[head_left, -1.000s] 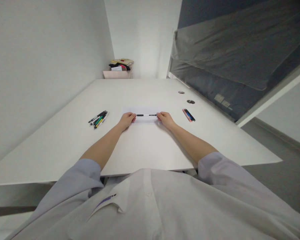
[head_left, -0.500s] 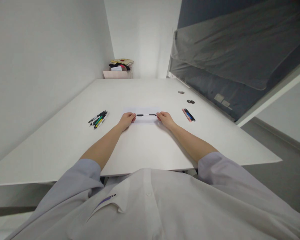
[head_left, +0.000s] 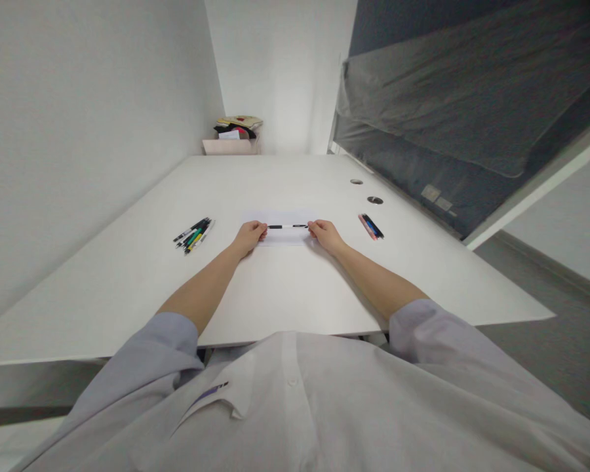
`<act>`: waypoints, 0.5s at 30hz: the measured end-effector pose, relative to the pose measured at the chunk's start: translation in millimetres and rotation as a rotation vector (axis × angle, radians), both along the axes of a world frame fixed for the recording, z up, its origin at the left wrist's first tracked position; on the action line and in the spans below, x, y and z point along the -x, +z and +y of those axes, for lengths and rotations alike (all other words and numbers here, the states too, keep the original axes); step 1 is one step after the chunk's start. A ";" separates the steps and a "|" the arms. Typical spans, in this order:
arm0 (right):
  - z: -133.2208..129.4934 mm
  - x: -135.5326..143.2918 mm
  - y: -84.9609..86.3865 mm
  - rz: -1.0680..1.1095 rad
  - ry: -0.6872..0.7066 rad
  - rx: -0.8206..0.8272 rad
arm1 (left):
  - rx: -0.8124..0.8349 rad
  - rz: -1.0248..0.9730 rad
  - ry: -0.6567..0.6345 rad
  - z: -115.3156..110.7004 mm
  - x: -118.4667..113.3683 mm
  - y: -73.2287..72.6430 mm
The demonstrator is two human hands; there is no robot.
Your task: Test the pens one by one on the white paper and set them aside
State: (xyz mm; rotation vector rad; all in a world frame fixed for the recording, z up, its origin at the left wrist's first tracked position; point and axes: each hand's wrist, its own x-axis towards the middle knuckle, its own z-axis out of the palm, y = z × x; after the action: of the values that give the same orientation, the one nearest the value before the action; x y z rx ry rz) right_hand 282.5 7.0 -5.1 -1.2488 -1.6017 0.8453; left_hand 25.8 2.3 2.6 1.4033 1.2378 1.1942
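Tabletop (head_left: 285, 288) in white spans the middle, a pale shirt (head_left: 354, 400) below it. White paper (head_left: 285, 238) lies flat between the left hand (head_left: 250, 237) and right hand (head_left: 326, 235), both closed. Mixed pens (head_left: 193, 237) lie bunched at left; a smaller group of pens (head_left: 372, 227) lies right. Gripped at both ends, one per hand, a black-and-white pen (head_left: 288, 227) runs level over the paper. The shirt's purple-and-dark pocket mark (head_left: 209, 392) and the pen's small dark print (head_left: 299, 226) are unreadable.

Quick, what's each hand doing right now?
Left hand: closed, holding one end of the pen.
Right hand: closed, holding the pen's other end.
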 end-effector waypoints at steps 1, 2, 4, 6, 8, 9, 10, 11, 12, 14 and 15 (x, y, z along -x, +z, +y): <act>0.6 0.0 -0.4 -0.001 -0.004 0.001 | 0.002 0.003 0.001 0.0 -0.1 -0.1; 1.2 0.0 -0.7 0.001 -0.007 0.001 | 0.002 0.002 0.003 0.0 -0.3 -0.2; 1.9 -0.1 -1.3 0.010 -0.004 -0.002 | 0.002 -0.007 0.005 0.1 -0.5 -0.4; 2.2 -0.4 -1.8 0.027 -0.002 -0.007 | -0.002 -0.016 0.006 0.1 -0.6 -0.5; 2.4 -0.7 -2.4 0.048 0.004 -0.014 | -0.011 -0.020 0.007 -0.1 -0.6 -0.4; 2.6 -0.8 -2.7 0.059 0.008 -0.017 | -0.015 -0.018 0.006 -0.3 -0.6 -0.2; 2.8 -0.8 -3.1 0.069 0.011 -0.018 | -0.019 -0.017 0.006 -0.6 -0.6 0.0; 3.3 -0.8 -3.6 0.078 0.014 -0.019 | -0.022 -0.016 0.006 -0.9 -0.6 0.3; 3.8 -0.7 -4.0 0.084 0.014 -0.019 | -0.024 -0.015 0.007 -1.3 -0.6 0.6; 5.2 -0.6 -5.2 0.092 0.007 -0.017 | -0.024 -0.013 0.013 -2.0 -0.6 1.1; 5.9 -0.5 -5.8 0.095 0.003 -0.016 | -0.025 -0.012 0.017 -2.3 -0.4 1.1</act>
State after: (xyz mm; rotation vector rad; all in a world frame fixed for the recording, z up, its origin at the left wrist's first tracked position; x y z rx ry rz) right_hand 283.0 12.9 -10.9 -1.1785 -1.5315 0.8794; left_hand 26.2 0.0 3.8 1.4045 1.2330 1.2317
